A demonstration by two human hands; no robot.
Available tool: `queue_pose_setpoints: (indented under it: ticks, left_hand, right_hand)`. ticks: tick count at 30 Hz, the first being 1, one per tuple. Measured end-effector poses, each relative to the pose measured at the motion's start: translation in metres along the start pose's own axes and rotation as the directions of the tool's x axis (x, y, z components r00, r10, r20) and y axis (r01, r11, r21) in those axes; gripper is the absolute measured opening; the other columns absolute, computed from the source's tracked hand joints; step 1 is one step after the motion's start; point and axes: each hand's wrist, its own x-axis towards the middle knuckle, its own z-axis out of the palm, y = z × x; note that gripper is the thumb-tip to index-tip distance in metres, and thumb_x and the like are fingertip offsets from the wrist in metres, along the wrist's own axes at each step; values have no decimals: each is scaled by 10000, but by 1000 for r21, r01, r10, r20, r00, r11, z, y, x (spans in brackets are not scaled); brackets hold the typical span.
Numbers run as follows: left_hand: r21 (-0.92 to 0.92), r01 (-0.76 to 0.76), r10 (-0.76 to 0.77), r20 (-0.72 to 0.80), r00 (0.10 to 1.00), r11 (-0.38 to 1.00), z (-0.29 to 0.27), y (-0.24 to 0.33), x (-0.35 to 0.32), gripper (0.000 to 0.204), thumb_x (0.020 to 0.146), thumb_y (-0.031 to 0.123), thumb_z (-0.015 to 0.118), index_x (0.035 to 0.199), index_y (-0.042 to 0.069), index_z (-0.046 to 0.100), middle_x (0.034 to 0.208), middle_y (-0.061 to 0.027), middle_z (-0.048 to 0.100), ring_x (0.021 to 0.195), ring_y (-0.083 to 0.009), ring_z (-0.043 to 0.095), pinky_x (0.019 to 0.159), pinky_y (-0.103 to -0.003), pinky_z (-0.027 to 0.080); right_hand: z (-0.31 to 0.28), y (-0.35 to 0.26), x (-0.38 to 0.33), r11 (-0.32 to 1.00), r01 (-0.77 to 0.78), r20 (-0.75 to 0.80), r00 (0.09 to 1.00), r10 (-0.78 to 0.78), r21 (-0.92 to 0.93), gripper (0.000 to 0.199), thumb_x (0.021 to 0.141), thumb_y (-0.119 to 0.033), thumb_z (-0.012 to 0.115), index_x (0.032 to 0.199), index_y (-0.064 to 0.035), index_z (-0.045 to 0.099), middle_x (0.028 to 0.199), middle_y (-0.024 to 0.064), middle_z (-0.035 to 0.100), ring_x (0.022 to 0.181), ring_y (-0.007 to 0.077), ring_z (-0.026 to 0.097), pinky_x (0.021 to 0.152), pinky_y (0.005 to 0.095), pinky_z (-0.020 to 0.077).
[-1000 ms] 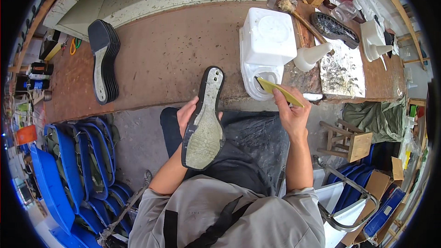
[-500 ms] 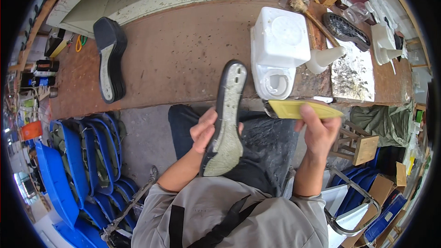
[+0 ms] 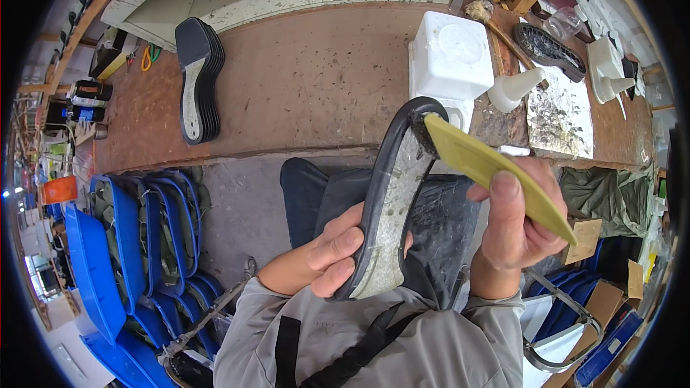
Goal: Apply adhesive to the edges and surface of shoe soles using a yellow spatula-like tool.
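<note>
In my left hand (image 3: pixel 334 253) is a black shoe sole (image 3: pixel 397 197), tilted, its rough grey inner face turned up toward me. My fingers wrap its left side near the lower end, and some fingertips show at its right edge. My right hand (image 3: pixel 519 223) grips a glue brush (image 3: pixel 489 165) with a flat yellow handle, thumb on top. The dark bristles touch the grey face at the sole's far end, and the handle tip covers part of it. Behind the sole stands a white plastic dispenser (image 3: pixel 454 54), its lower front partly hidden.
A stack of several black soles (image 3: pixel 203 82) lies on the brown bench (image 3: pixel 302 79) at left. Right of the dispenser are a white nozzle (image 3: pixel 514 91), a stick-handled tool, a dark sole (image 3: pixel 550 50) and stained paper (image 3: pixel 560 115). Blue chairs (image 3: pixel 100 273) stand low at left.
The brush has moved from beside the dispenser left onto the sole's far end. The sole has shifted right and tilted, and the view has turned slightly.
</note>
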Motion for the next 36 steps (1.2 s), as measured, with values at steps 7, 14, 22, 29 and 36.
queue_pose_setpoints:
  ticks: [7, 14, 22, 29, 36]
  left_hand:
    - [107, -11, 3, 74, 997, 994, 8, 10, -7, 596, 951, 333, 394, 1369, -78, 287, 1180, -195, 523, 1041, -204, 534, 883, -319, 447]
    - [125, -23, 20, 30, 999, 992, 13, 10, -15, 632, 951, 403, 433, 1353, -70, 314, 1168, -177, 536, 1025, -198, 545, 861, -314, 464]
    - [88, -80, 91, -131, 987, 993, 33, 8, -20, 568, 936, 347, 469, 1309, -74, 385, 1059, -160, 597, 947, -182, 595, 814, -279, 502]
    - [110, -191, 210, -204, 956, 975, 40, 2, -21, 473, 911, 208, 492, 1278, -75, 396, 1040, -185, 603, 921, -218, 630, 792, -297, 529]
    - [724, -689, 782, 404, 475, 44, 16, -15, 9, 506, 812, 90, 586, 1243, -60, 369, 1115, -220, 529, 902, -292, 629, 761, -373, 555]
  right_hand:
    - [-8, -15, -1, 987, 70, 145, 985, -92, 147, 159, 696, 10, 731, 830, 76, 676, 683, 157, 666, 564, 230, 655, 505, 284, 507]
    - [-8, -24, -16, 944, -24, 167, 985, -33, 328, 159, 694, 5, 730, 824, 77, 674, 679, 151, 664, 536, 229, 649, 477, 289, 506]
    - [-15, -35, -31, 917, -79, 211, 978, -6, 390, 169, 683, -2, 737, 818, 78, 671, 670, 150, 658, 519, 218, 641, 467, 282, 502]
    - [-18, -41, -40, 885, -39, 194, 979, -59, 464, 174, 668, 3, 732, 800, 92, 663, 648, 148, 649, 486, 208, 626, 434, 272, 489]
    - [-20, -44, -47, 862, 44, 175, 973, -152, 504, 178, 668, 1, 720, 795, 105, 652, 623, 164, 635, 470, 214, 625, 426, 290, 504]
